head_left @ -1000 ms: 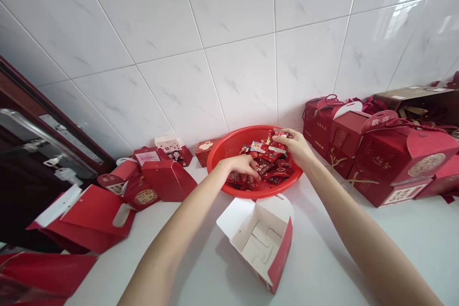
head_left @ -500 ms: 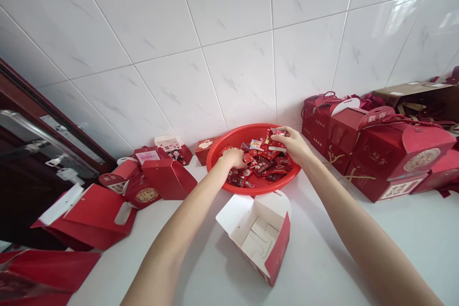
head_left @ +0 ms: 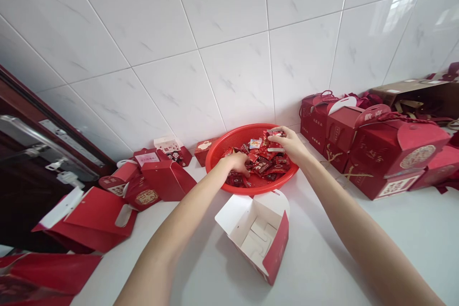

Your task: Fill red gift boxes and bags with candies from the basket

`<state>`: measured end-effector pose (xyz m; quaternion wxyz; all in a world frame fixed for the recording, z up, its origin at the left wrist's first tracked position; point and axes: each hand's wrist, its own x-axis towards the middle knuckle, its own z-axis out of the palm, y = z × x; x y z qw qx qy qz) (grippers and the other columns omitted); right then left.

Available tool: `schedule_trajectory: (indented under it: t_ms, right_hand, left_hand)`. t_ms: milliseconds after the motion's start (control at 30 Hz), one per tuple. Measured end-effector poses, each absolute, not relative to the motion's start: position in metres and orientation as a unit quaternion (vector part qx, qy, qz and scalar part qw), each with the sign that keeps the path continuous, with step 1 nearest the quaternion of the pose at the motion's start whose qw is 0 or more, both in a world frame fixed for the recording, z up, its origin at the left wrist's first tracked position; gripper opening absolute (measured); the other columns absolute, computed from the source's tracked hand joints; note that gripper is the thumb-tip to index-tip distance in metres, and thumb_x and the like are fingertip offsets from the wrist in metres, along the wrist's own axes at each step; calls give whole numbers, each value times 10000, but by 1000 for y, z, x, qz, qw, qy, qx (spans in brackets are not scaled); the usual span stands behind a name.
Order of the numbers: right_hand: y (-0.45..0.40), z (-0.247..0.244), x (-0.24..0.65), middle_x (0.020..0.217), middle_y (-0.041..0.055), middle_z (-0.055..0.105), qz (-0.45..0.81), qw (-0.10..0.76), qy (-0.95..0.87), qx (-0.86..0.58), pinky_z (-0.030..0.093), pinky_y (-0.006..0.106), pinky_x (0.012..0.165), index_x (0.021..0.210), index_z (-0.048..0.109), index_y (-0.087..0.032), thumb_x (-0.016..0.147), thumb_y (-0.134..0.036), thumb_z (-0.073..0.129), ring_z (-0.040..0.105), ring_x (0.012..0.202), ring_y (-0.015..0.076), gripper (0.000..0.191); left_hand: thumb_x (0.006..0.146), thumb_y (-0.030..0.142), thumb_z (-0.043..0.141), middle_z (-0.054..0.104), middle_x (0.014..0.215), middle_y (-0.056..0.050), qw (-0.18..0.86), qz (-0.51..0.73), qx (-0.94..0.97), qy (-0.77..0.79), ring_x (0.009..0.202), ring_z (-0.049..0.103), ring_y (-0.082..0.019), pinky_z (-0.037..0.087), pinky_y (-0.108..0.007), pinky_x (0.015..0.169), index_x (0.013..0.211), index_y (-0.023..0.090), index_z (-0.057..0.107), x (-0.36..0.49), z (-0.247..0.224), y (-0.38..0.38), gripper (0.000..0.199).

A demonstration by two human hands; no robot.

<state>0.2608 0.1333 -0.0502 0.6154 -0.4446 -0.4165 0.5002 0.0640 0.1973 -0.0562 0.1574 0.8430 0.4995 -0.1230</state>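
A round red plastic mesh basket stands on the white counter against the wall, heaped with small red-wrapped candy packets. My right hand is over the far side of the heap, its fingertips pinching a red packet. My left hand is curled down among the packets at the near left of the basket, and its fingertips are hidden. Just in front of the basket lies an open red gift box on its side, with its white inside showing.
Assembled red gift boxes with handles crowd the right side of the counter, and a brown cardboard box stands behind them. Folded red boxes lie at the left, beside a dark door with a metal handle. White tiles form the wall behind.
My left hand has moved lower into the packets, and my right hand has shifted slightly left over the heap. The whole view has drifted a little.
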Motion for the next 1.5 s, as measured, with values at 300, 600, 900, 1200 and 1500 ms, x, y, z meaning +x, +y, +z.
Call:
schedule_trajectory:
  t_ms: [300, 600, 900, 1200, 1500]
  right_hand:
    - [131, -46, 259, 823, 13, 670, 490, 617, -415, -455, 629, 286, 613, 847, 613, -199, 696, -130, 718, 683, 772, 173, 197]
    - [130, -44, 259, 832, 16, 646, 488, 612, -419, -461, 625, 325, 589, 877, 610, -193, 665, -152, 738, 662, 753, 184, 251]
    - [133, -48, 261, 838, 10, 631, 483, 608, -428, -463, 624, 321, 607, 872, 621, -206, 631, -178, 755, 656, 767, 185, 277]
    - [130, -44, 261, 801, 5, 616, 488, 592, -433, -473, 573, 285, 499, 903, 611, -204, 670, -182, 714, 639, 700, 177, 256]
    - [132, -47, 261, 874, 24, 630, 488, 587, -440, -474, 574, 284, 507, 891, 614, -208, 683, -196, 699, 638, 755, 185, 225]
  left_hand:
    - [773, 408, 665, 765, 1039, -27, 279, 44, 852, 440, 1006, 677, -249, 496, -298, 880, 991, 205, 740, 63, -50, 195, 307]
    - [820, 549, 616, 766, 886, -79, 349, 160, 837, 391, 864, 692, -265, 520, -356, 824, 945, 151, 719, 60, -56, 201, 430]
    - [733, 611, 741, 777, 952, -101, 370, 208, 831, 361, 852, 691, -264, 517, -369, 840, 983, 129, 759, 60, -53, 199, 543]
    - [669, 529, 830, 781, 1051, -120, 389, 218, 823, 353, 908, 709, -292, 529, -399, 873, 1046, 138, 778, 59, -53, 199, 545]
    - [696, 510, 813, 772, 949, -89, 381, 241, 812, 370, 838, 684, -243, 528, -354, 816, 982, 141, 762, 61, -51, 196, 469]
